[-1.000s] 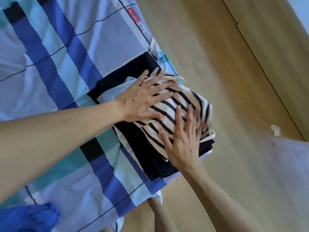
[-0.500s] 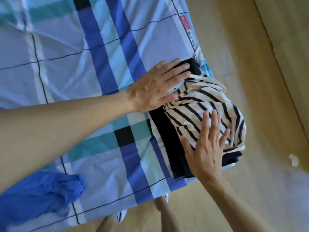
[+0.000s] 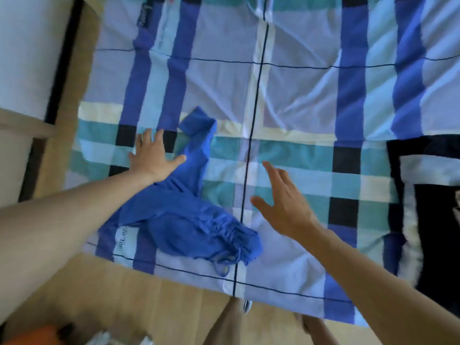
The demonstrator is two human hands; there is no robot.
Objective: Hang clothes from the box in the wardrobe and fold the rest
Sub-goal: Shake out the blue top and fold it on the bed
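I am holding my left grip (image 3: 151,155) wide, fingers straight and spread, palm down on the checked bed sheet (image 3: 298,95). Its thumb is reaching to the edge of the blue garment (image 3: 189,220), and my wrist is crossing over that cloth; nothing is being clasped in it. My right grip (image 3: 281,202) is also wide and holding nothing. Its fingers are straight and pointing away from me above the sheet, just right of the dark centre line and apart from the garment; I cannot tell whether it is touching the sheet. The blue garment is lying crumpled on the bed, left of that line and close to the near edge. One narrow part is stretching away from me with its end turned over beside my left thumb. A gathered, bunched end with a thin loop is lying by the near edge, reaching the line. At the far right of the bed, a black and white pile of clothes (image 3: 428,195) is sitting, blurred and cut off by the frame. The wooden floor (image 3: 74,295) is showing below the bed's edge, and something orange (image 3: 37,334) is lying in the bottom left corner, too blurred to make out.
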